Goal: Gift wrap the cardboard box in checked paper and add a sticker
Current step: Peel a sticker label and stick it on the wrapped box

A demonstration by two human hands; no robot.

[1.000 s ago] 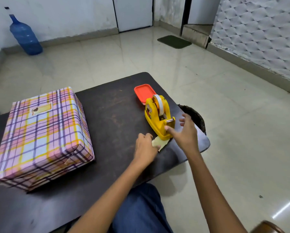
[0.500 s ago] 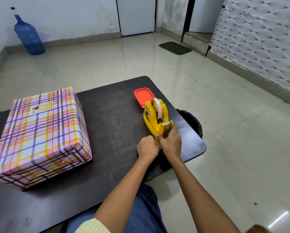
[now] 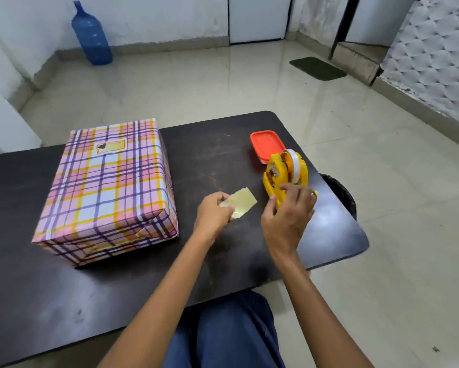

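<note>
The box wrapped in pink, yellow and purple checked paper (image 3: 108, 187) lies on the left of the dark table (image 3: 63, 296). A small yellow sticker (image 3: 111, 145) sits on its top near the far edge. My left hand (image 3: 213, 215) pinches a pale yellow slip of paper (image 3: 243, 201) just above the table, right of the box. My right hand (image 3: 289, 213) grips the near end of the yellow tape dispenser (image 3: 284, 176), which carries a white tape roll.
An orange lidded container (image 3: 266, 144) stands behind the dispenser near the table's right edge. A dark bin (image 3: 340, 192) sits on the floor beside that edge. A blue water bottle (image 3: 91, 35) and a green mat (image 3: 317, 68) are on the floor far off.
My left hand has drawn the pale slip out from under the dispenser and moved it left. My right hand stays on the dispenser's near end. The camera has swung left.
</note>
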